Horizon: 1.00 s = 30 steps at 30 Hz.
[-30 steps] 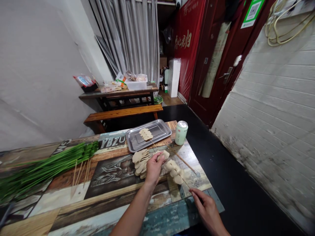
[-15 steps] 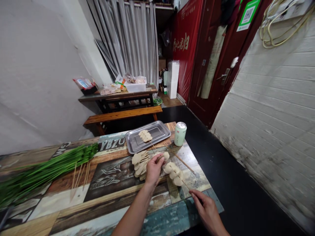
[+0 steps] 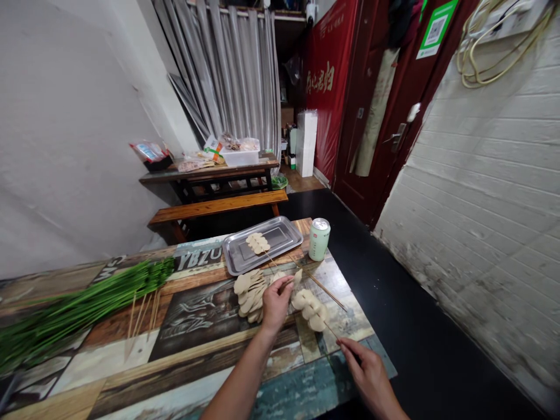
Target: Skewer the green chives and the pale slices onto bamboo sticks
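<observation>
My right hand (image 3: 365,367) is closed on the lower end of a thin wooden skewer (image 3: 331,331). Several pale, round slices (image 3: 311,309) are threaded on its upper part. Just left of them, my left hand (image 3: 277,300) pinches a single pale slice (image 3: 297,276), now tilted nearly edge-on, close to the skewer's tip. A fanned pile of the same slices (image 3: 248,294) lies beside my left hand, partly hidden by it. What food the slices are, I cannot tell for certain.
Behind my hands, a metal tray (image 3: 236,263) holds one loaded skewer (image 3: 258,243). A green can (image 3: 319,240) stands right of it, near loose skewers (image 3: 326,290). Long green stalks (image 3: 100,291) and more bare skewers (image 3: 142,315) lie at left. A bench (image 3: 219,207) is beyond.
The slice in my left hand has turned from facing flat to nearly edge-on. My left hand has shifted slightly; my right hand and its skewer stay in place.
</observation>
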Motion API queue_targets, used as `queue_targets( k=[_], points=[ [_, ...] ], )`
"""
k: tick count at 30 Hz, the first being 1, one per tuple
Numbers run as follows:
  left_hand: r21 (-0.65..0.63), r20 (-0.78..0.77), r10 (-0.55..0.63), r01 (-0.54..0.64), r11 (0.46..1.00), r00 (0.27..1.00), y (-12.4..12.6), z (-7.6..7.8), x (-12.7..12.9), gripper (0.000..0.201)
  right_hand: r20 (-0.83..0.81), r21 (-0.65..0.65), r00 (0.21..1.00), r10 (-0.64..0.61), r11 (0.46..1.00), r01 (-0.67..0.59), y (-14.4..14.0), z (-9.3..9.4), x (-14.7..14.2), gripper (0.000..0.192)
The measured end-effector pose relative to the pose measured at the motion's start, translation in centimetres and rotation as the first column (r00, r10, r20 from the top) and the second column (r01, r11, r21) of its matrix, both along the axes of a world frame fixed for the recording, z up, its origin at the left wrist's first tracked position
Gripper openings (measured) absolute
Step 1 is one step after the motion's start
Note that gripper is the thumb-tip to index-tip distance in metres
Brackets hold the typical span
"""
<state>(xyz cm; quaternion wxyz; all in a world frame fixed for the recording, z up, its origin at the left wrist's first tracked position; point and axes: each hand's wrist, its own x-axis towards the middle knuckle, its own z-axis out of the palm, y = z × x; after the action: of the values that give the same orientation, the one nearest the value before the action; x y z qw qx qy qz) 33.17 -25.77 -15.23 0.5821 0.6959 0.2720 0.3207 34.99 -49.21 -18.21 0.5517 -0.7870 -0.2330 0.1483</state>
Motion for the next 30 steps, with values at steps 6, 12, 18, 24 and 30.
queue_targets(
  k=[6, 12, 18, 24, 30],
  points=[
    [0.009, -0.010, -0.003, 0.003, 1.000, 1.000, -0.1, -0.3, -0.2, 0.021, 0.004, -0.028, 1.000, 0.021, 0.999, -0.021, -0.1, 0.0, 0.0, 0.032],
    [-0.038, -0.007, 0.028, -0.028, 0.999, 1.000, -0.2, -0.1, -0.2, 0.020, 0.006, -0.003, 1.000, 0.012, 1.000, -0.012, -0.1, 0.0, 0.0, 0.032],
    [-0.021, -0.017, 0.039, -0.039, 0.999, 0.999, -0.1, -0.5, -0.2, 0.019, 0.013, -0.004, 1.000, 0.006, 1.000, -0.006, -0.1, 0.0, 0.0, 0.032],
    [-0.052, -0.018, 0.039, -0.040, 0.998, 0.999, -0.2, -1.1, -0.4, 0.022, 0.024, -0.048, 0.999, 0.030, 0.998, -0.029, -0.2, -0.3, 0.0, 0.031],
    [-0.105, -0.010, 0.021, -0.022, 0.994, 1.000, -0.2, -1.4, -0.3, 0.029, 0.030, -0.045, 0.999, 0.039, 0.998, -0.038, -0.1, -0.3, -0.1, 0.031]
  ],
)
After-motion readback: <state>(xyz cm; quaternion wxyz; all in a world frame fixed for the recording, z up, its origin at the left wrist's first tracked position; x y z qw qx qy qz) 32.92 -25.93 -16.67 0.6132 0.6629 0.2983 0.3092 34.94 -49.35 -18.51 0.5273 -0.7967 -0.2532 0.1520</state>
